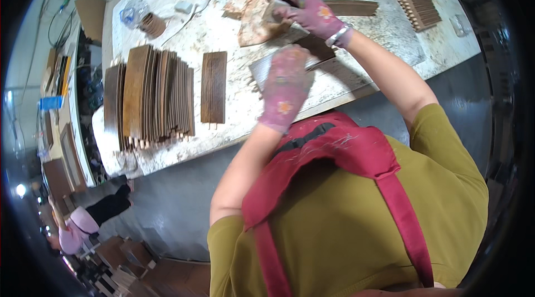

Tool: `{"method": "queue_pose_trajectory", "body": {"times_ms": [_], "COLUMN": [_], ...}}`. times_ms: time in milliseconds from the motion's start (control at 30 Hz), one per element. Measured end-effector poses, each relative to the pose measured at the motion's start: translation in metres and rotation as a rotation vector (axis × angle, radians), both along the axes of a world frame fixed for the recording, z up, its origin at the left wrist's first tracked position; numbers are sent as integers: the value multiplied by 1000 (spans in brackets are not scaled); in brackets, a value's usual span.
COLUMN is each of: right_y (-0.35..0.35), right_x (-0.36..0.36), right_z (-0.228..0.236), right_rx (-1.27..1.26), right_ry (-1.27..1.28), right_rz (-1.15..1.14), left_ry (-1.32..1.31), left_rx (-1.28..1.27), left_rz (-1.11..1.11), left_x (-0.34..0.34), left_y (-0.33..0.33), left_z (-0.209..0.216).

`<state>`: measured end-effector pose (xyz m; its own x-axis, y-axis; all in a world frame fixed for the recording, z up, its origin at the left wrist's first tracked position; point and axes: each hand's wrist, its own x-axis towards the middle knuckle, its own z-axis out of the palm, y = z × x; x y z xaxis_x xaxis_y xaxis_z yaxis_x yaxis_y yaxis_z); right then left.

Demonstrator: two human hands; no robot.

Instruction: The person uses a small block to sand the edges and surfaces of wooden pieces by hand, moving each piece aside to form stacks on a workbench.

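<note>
So the right hand [306, 13] is gripping a greyish block [272, 14] just past 12 o'clock. Left hand [287, 82] is covering a wooden board [321, 51], can't tell its finger spread. Brown slats [144, 96] are standing near 10.

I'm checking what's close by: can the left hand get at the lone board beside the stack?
Likely yes: the lone board lies just left of the left hand, and nothing upright seems to block the gap. The hand would probably have to leave the other board beneath it first.
</note>
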<state>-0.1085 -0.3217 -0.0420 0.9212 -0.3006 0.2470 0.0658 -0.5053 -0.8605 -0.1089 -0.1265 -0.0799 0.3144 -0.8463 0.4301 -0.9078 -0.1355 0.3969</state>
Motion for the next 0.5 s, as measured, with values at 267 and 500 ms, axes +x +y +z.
{"method": "queue_pose_trajectory", "body": {"times_ms": [267, 500], "right_y": [-42, -27], "right_x": [-70, -117], "right_z": [-19, -2], "right_rx": [708, 696], "right_ry": [-239, -224], "right_rz": [-438, -582], "left_ry": [-71, 74], "left_rx": [332, 202], "left_rz": [-109, 200], "left_x": [44, 69], "left_y": [6, 61], "left_z": [19, 49]}}
